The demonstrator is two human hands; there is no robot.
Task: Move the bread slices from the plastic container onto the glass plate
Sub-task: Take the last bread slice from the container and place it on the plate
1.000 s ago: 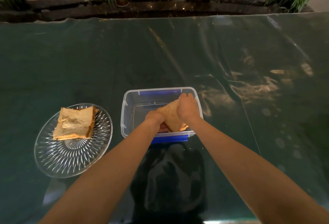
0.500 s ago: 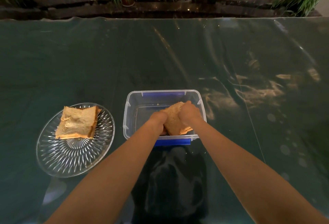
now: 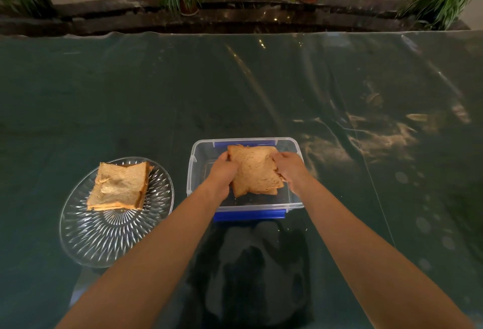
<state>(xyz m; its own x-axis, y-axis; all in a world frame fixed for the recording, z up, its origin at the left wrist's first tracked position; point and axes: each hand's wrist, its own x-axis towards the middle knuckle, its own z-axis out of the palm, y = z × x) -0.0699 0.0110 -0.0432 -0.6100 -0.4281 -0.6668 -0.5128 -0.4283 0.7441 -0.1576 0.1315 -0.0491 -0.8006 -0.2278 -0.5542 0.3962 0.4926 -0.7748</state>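
A clear plastic container [image 3: 198, 145] with blue clips stands at the table's middle. Over it I hold a small stack of brown bread slices [image 3: 257, 172], tilted with the flat face toward me. My left hand [image 3: 222, 172] grips the stack's left edge and my right hand [image 3: 288, 169] grips its right edge. To the left lies a cut-glass plate [image 3: 109, 237] with a stack of bread slices [image 3: 119, 186] on its far half. The container floor under the held bread looks bare where it shows.
A dark green cloth under clear plastic sheeting [image 3: 339, 88] covers the table. A stone ledge [image 3: 235, 17] with several potted plants runs along the far edge. A dark reflection [image 3: 256, 271] lies on the sheeting in front of the container.
Both hands have raised the bread stack out of the container's near right corner and turned it so its broad face shows. My left hand has shifted to the stack's left edge.
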